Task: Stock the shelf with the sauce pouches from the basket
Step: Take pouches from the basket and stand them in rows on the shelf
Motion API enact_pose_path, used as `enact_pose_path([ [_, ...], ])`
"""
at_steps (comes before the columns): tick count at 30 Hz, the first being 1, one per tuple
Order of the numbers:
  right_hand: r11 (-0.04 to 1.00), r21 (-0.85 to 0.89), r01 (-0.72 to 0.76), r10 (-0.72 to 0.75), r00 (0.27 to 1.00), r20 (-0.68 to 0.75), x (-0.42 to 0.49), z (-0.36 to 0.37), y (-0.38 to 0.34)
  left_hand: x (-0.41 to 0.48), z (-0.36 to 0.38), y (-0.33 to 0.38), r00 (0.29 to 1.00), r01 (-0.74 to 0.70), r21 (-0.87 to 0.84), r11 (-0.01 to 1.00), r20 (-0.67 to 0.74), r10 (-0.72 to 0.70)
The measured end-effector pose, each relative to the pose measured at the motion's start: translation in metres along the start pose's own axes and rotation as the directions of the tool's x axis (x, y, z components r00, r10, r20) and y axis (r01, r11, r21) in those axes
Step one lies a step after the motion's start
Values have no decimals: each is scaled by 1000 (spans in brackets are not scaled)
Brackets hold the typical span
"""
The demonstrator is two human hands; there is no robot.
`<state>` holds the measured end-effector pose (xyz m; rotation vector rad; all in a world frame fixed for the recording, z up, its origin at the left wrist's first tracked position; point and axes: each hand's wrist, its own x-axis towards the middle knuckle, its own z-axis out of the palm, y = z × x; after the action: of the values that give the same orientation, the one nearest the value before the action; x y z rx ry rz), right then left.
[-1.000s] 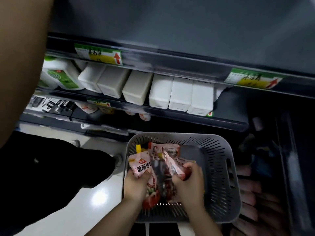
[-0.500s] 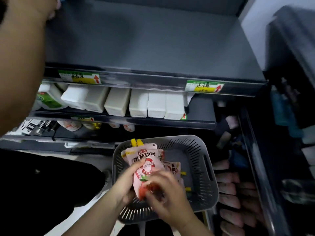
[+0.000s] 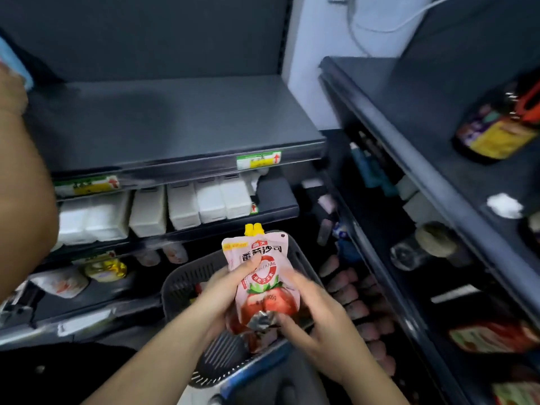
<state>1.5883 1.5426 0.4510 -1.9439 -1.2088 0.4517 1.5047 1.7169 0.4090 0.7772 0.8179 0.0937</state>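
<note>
A pink sauce pouch (image 3: 260,276) with a yellow cap and a tomato picture is held upright above the grey slotted basket (image 3: 187,285). More than one pouch seems stacked in the grip, since two yellow caps show. My left hand (image 3: 225,290) grips the pouch from the left, thumb across its front. My right hand (image 3: 315,314) pinches the pouch's lower edge. A bare dark shelf (image 3: 163,124) lies above, its surface unoccupied.
White cartons (image 3: 181,209) line the shelf below the bare one. Another person's arm (image 3: 20,182) fills the left edge. A second shelving unit (image 3: 423,176) with bottles and jars stands at the right. Pink packs (image 3: 353,296) fill the low right shelf.
The pouches have been lifted out of the basket and raised upright. My view has tilted upward, showing more of the bare shelf and the right shelving unit.
</note>
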Motion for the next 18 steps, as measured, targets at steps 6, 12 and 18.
enact_pose_path([
  [6,905,-424,47,-135,974,-180,-58,-50,-25,-28,59,-9,956,-87,79,993,286,61],
  [12,917,-398,-8,-127,942,-311,-140,-83,-38,-69,119,-35,876,-153,154,976,479,62],
  [18,918,354,-176,297,899,-323,-259,-112,-45,-127,185,-95,834,-261,265,928,547,78],
])
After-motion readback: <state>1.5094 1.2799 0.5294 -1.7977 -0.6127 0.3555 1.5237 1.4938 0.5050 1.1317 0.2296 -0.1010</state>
